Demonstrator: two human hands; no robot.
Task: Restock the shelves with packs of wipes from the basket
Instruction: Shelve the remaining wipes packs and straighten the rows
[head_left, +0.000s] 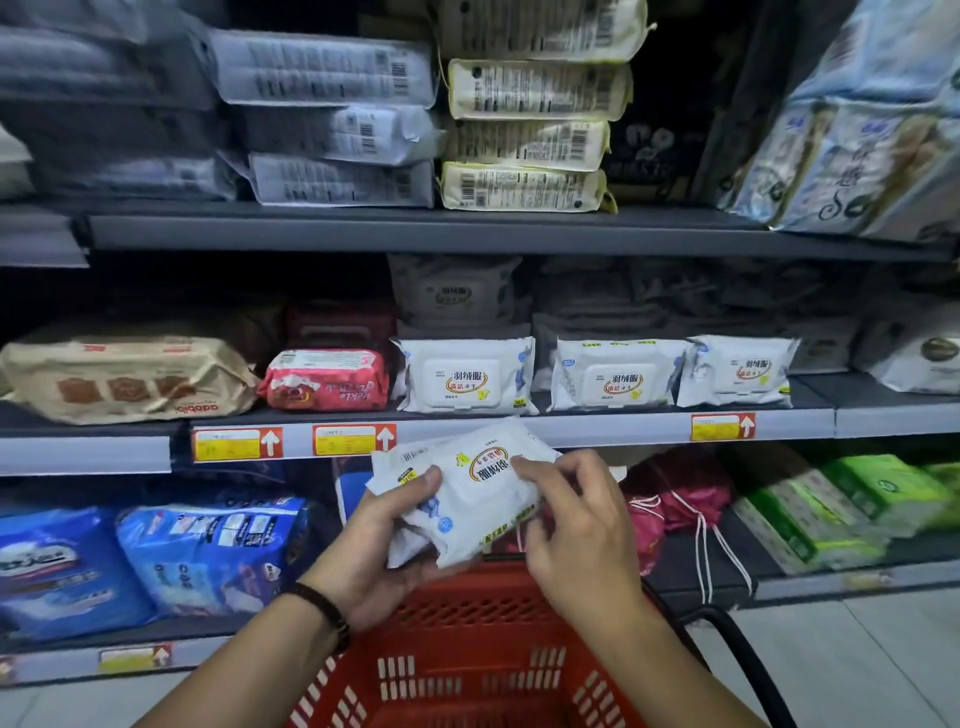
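Left hand cups the white wipes pack from below with my thumb curled over its left end. Right hand pinches its right edge, fingers curled. Pack is held label upside down above the red basket, just below the middle shelf carrying matching packs.
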